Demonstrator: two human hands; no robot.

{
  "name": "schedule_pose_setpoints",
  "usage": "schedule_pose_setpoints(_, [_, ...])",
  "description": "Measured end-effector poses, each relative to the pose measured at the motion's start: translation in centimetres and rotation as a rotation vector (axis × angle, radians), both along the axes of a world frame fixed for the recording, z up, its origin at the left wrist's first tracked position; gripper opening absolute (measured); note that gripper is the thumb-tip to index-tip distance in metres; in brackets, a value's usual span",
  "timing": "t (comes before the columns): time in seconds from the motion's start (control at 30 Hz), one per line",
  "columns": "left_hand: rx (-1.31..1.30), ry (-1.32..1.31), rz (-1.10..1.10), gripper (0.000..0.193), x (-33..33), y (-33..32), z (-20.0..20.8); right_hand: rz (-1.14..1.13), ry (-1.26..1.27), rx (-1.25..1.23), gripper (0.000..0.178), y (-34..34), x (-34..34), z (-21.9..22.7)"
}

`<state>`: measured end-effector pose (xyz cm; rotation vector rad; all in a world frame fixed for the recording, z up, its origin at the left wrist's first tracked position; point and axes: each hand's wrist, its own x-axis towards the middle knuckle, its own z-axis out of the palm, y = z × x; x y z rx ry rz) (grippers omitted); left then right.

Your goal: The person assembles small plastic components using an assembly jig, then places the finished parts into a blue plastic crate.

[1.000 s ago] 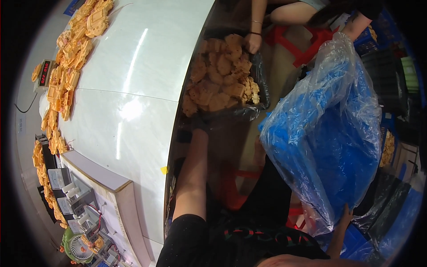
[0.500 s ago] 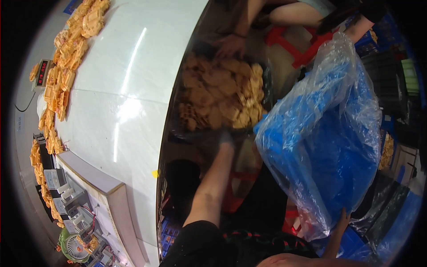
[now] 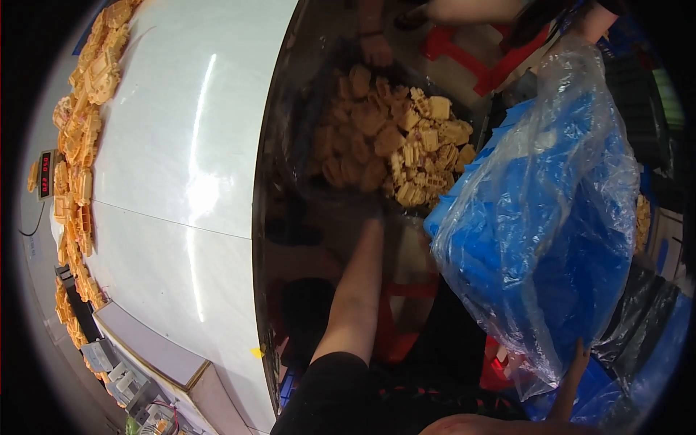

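My left arm reaches up from the lower edge, and my left hand is in shadow at the near side of a dark container heaped with yellowish molded plastic parts; its fingers do not show. On the right, my right hand grips the near rim of a tilted blue crate. A clear plastic bag covers and lines that crate, whose left edge is close beside the heap of parts. Another person's hand is at the far side of the heap.
A white table runs along the left, with more yellowish parts along its far edge. A scale display and a boxy fixture stand there. Red stool frames and a black plastic bag are on the floor side.
The whole view has shifted. The heap and the bagged crate appear farther right, and the other person's hand has drawn back from the parts toward the far edge. My right hand keeps its hold.
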<state>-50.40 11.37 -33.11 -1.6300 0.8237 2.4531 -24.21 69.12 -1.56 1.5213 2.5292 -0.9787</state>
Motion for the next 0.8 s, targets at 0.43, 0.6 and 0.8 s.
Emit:
schedule_pose_setpoints(0.43, [0.034,-0.085,-0.021,0.042,-1.1,1.5,-0.8,-0.087,0.036,-0.044,0.061,2.9,1.2,-0.3])
schedule_pose_setpoints(0.6, [0.019,-0.107,-0.04,0.043,-1.3,1.6,-0.6,-0.072,0.058,-0.05,0.06,4.7,2.1,-1.0])
schedule_pose_setpoints(0.8, [-0.021,-0.107,-0.06,0.045,-0.6,2.5,0.2,-0.058,0.022,0.009,0.059,7.6,4.2,-1.6])
